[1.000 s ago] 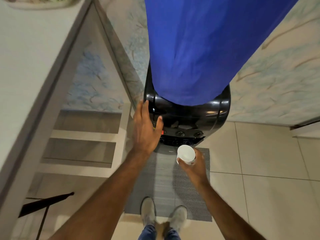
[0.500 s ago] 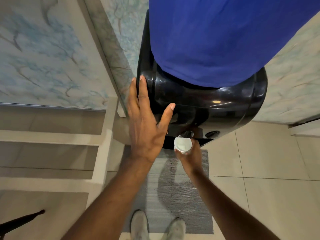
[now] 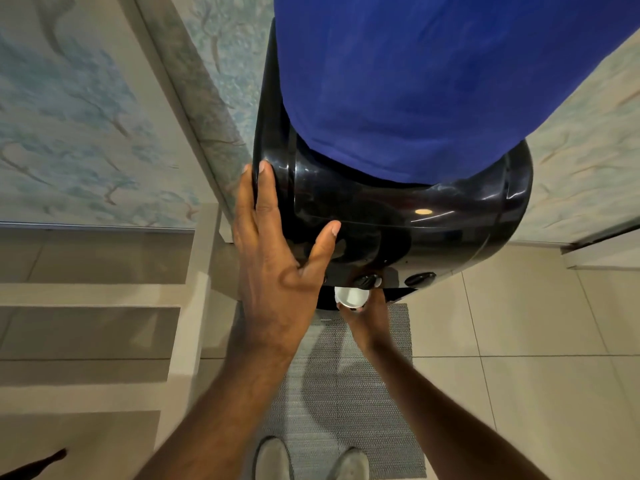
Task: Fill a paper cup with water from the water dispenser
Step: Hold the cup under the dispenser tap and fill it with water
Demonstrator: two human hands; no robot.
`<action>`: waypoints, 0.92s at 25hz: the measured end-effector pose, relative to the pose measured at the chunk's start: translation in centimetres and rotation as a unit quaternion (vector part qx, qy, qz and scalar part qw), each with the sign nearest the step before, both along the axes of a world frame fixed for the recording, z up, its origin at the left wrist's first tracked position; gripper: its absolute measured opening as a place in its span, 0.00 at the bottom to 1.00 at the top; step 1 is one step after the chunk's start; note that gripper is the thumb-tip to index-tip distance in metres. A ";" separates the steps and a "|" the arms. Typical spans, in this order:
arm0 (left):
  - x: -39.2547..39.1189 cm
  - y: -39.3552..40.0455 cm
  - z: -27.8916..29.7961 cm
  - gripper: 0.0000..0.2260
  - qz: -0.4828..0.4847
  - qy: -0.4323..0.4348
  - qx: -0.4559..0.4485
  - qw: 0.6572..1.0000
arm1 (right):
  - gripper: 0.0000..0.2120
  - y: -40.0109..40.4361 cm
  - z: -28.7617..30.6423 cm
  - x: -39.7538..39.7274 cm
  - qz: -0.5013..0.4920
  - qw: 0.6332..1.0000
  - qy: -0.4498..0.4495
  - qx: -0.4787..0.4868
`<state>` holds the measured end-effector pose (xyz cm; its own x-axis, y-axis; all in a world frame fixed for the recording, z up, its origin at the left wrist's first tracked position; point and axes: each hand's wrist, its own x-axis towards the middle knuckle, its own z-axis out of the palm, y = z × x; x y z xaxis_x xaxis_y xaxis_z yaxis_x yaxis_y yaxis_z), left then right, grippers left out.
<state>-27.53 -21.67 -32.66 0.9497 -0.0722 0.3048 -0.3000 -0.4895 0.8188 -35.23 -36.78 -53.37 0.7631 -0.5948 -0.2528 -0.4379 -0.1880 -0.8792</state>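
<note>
right hand wrapped round a small white paper cup, open top up, tucked right under the middle tap, left hand spread flat on the shiny black dispenser, blue-covered bottle on top, grey mat below

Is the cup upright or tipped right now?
Upright. The cup, held in the right hand, shows its round open mouth facing up, under a tap of the dispenser. Whether it holds water: cannot tell.
</note>
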 end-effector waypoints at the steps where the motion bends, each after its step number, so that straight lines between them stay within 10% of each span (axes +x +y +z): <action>1: 0.0 0.0 0.0 0.40 0.001 -0.002 0.000 1.000 | 0.29 0.1 -0.2 0.0 -0.001 1.000 -0.002 -0.002; 11: 0.0 0.0 0.1 0.41 0.006 0.000 0.006 1.000 | 0.38 1.1 2.5 -3.3 -0.039 0.998 0.031 0.023; 23: -0.3 -0.1 1.0 0.41 0.004 0.010 0.009 1.000 | 0.26 3.4 13.6 -3.1 -0.211 0.945 -0.153 0.196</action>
